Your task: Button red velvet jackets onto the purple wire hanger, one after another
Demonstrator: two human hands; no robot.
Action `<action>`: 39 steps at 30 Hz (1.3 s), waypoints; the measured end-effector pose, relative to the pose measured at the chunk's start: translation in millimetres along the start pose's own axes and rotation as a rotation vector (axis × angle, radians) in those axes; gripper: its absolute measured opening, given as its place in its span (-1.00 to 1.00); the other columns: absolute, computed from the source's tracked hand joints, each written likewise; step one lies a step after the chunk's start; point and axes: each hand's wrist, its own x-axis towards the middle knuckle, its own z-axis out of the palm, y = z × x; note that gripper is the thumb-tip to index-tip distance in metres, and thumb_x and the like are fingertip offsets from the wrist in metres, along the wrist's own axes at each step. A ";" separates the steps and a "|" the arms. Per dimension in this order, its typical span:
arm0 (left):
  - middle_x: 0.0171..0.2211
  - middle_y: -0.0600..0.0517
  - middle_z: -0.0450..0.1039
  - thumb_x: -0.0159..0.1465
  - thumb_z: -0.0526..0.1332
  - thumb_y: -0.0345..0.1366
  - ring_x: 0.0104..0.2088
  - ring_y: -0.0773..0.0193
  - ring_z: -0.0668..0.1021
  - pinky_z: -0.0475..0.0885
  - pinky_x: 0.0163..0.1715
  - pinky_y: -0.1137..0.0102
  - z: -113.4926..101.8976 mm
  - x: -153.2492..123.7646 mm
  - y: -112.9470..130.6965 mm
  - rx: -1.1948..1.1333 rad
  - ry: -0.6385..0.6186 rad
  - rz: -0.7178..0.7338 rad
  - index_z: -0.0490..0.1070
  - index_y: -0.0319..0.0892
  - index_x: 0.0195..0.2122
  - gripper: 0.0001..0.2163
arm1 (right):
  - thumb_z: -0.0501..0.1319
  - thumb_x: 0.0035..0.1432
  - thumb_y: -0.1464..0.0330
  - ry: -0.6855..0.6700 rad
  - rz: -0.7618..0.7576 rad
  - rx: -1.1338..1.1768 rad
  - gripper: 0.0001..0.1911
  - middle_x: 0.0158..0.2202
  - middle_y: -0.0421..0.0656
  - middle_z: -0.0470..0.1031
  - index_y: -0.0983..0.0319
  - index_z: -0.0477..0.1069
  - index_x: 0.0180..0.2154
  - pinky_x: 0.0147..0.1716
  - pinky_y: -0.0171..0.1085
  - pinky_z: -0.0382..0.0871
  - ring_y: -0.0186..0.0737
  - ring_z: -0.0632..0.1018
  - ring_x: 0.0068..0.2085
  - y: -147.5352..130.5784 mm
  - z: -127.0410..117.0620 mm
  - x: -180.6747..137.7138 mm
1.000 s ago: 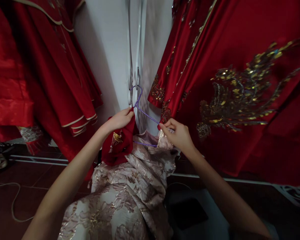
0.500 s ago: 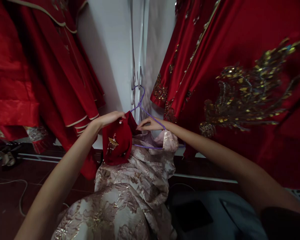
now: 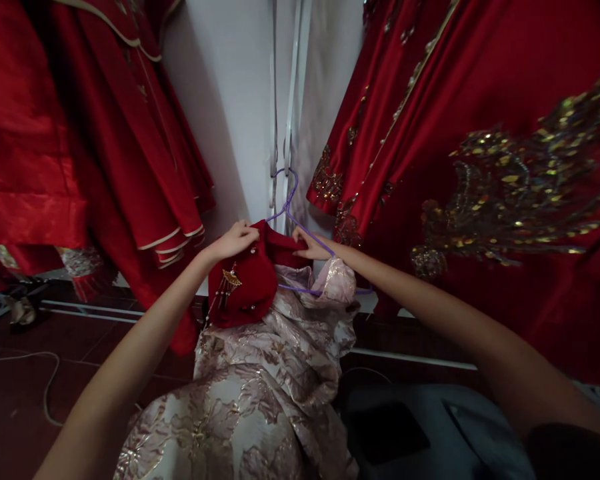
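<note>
A pale pink brocade dress (image 3: 280,373) with metallic flowers hangs on a purple hanger (image 3: 291,200), hooked on a white rack post. Over the hanger's left side lies a red garment (image 3: 253,287), apparently a short jacket, with a gold fan-shaped ornament (image 3: 229,280) and beads. My left hand (image 3: 237,240) is closed on the red jacket's top edge near the hanger's neck. My right hand (image 3: 310,245) pinches the jacket's far edge, behind the hanger's right arm. The dress's right shoulder (image 3: 337,277) sits on the hanger.
Red garments hang at the left (image 3: 115,133) and red ones with gold sequins (image 3: 520,187) at the right. Below right stands a grey case (image 3: 430,413) with a dark flat object on it. A white cable (image 3: 55,373) lies on the dark floor.
My right hand has drawn the jacket's far edge to the right, so more red cloth spans behind the hanger. My left hand keeps its hold. The view has shifted slightly.
</note>
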 end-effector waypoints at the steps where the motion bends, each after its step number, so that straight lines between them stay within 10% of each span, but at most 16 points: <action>1: -0.50 0.05 0.25 0.17 -0.02 -0.20 -0.30 0.23 0.34 0.24 -0.19 0.32 3.4 -0.1 -2.9 0.096 0.025 0.051 0.21 -0.17 -0.62 -0.73 | 0.22 -0.15 0.36 0.117 0.026 -0.080 -0.77 -0.51 -0.32 0.35 0.22 0.29 -0.35 -0.47 -0.39 0.18 -0.38 0.30 -0.51 0.8 -5.6 -0.7; 4: -0.49 0.05 0.21 0.21 -0.03 -0.22 -0.30 0.24 0.31 0.22 -0.17 0.32 14.3 -1.1 -10.4 0.209 0.097 0.119 0.21 -0.17 -0.60 -0.73 | 0.14 -0.10 0.39 0.280 0.127 -0.255 -0.74 -0.55 -0.33 0.31 0.20 0.28 -0.27 -0.52 -0.39 0.09 -0.38 0.27 -0.57 4.0 -23.8 -4.8; 11: -0.47 0.05 0.25 0.20 -0.04 -0.25 -0.34 0.28 0.32 0.23 -0.22 0.39 26.4 -1.4 -18.2 0.099 0.109 0.119 0.21 -0.18 -0.61 -0.73 | 0.12 -0.28 0.54 0.083 0.269 -0.316 -0.79 -0.52 -0.28 0.37 0.21 0.29 -0.47 -0.45 -0.38 0.15 -0.34 0.35 -0.47 48.9 -69.7 -56.3; 19: -0.51 0.01 0.25 0.20 -0.02 -0.23 -0.30 0.18 0.34 0.24 -0.17 0.31 26.6 0.2 -15.8 0.273 0.084 0.111 0.29 -0.16 -0.53 -0.77 | 0.06 -0.21 0.53 0.362 0.396 -0.351 -0.82 -0.48 -0.11 0.44 0.18 0.34 -0.52 -0.41 -0.22 0.20 -0.21 0.40 -0.46 40.6 -118.2 -135.5; 26: -0.48 0.00 0.28 0.21 -0.01 -0.20 -0.23 0.14 0.35 0.25 -0.13 0.27 39.9 1.5 -13.0 0.279 0.150 0.076 0.30 -0.16 -0.52 -0.76 | 0.11 -0.02 0.25 0.231 0.391 0.439 -0.80 -0.32 -0.15 0.49 0.20 0.40 -0.37 -0.29 -0.25 0.31 -0.19 0.49 -0.28 -16.2 -35.1 -124.8; 32: -0.53 0.05 0.30 0.17 0.04 -0.19 -0.25 0.18 0.34 0.24 -0.08 0.25 51.4 11.4 -12.6 0.215 0.143 0.055 0.31 -0.16 -0.57 -0.76 | 0.12 -0.02 0.19 0.991 0.484 0.377 -0.79 -0.48 -0.21 0.31 0.18 0.17 -0.45 -0.34 -0.28 0.28 -0.26 0.36 -0.42 -46.0 64.4 -57.5; 39: -0.47 0.03 0.28 0.16 0.02 -0.26 -0.20 0.19 0.32 0.22 -0.05 0.29 38.0 6.2 -4.5 0.141 0.125 0.005 0.30 -0.18 -0.62 -0.75 | 0.12 0.00 0.21 0.633 0.233 0.429 -0.76 -0.55 -0.28 0.15 0.16 0.06 -0.49 -0.47 -0.35 0.20 -0.32 0.28 -0.51 -76.1 103.9 -56.4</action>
